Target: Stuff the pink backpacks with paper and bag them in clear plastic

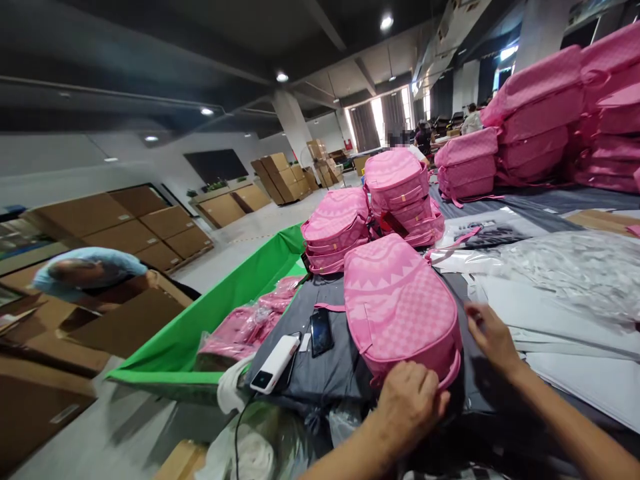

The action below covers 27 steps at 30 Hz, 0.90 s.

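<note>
A pink backpack point(400, 300) with a checkered and zigzag pattern lies on the dark-covered table in front of me. My left hand point(413, 400) is closed at its near edge, knuckles up, and the fingertips are hidden against the fabric. To the right of the bag, my right hand point(493, 337) is raised with its fingers loosely curled and a gap between thumb and forefinger. Nothing shows in it, and it is apart from the bag. Just left of the backpack lie a dark phone point(321, 332) and a white power bank point(275, 363).
Stacked pink backpacks point(397, 190) stand behind, with taller piles point(535, 120) at the right. White sheets point(585, 333) and clear plastic bags point(575, 267) cover the right side. A green-walled bin point(210, 320) holds bagged pink items. Beyond it, a person point(90, 273) bends over cartons.
</note>
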{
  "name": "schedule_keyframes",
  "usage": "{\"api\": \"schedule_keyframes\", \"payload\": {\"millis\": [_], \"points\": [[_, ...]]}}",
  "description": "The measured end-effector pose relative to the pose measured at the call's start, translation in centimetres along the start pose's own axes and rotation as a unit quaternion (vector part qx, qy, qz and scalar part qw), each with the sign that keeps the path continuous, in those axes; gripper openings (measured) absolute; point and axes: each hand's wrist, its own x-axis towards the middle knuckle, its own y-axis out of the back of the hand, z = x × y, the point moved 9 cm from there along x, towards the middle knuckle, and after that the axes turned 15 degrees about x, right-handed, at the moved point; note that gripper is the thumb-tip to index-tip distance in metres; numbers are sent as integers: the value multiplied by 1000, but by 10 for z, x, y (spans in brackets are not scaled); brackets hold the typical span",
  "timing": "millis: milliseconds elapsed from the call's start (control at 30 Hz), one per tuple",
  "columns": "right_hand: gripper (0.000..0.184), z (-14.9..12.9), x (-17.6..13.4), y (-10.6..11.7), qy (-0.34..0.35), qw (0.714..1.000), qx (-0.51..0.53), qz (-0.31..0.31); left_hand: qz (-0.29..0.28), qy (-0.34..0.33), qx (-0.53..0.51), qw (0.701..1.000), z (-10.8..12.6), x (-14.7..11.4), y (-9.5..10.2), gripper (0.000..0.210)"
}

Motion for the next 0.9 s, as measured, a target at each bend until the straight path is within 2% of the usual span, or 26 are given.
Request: {"api": "schedule_keyframes", "payload": {"millis": [67,133,200,267,367,500,567,667,767,900], "points": [[25,-4,-55,-10,41,998,-25,-50,-74,17,-32,997,16,-3,-19,25],[34,2,-92,-20,38,996,-51,-60,-178,17,-53,982,32,3,-45,21],[34,11,-104,-27,21,997,-64,-35,-264,3,-64,962,45,15,-65,19],[25,16,-101,-28,11,998,-60,-4,-309,-1,-66,949,50,28,-74,22],[20,15,-95,-26,-7,999,-39,3,-319,9,-79,945,52,42,-72,21],[31,10,-109,-28,-62,997,-3,-34,-312,61,-96,943,49,40,-69,25],[27,6,-113,-27,-70,997,11,-32,-314,78,-101,941,50,39,-69,26],[17,1,-110,-20,-54,999,5,1,-328,97,-108,934,51,39,-68,30],[19,-7,-104,-17,-6,1000,-29,7,-344,88,-116,928,56,41,-66,32],[18,-13,-107,-16,25,996,-90,2,-315,92,-110,938,56,47,-65,35]]}}
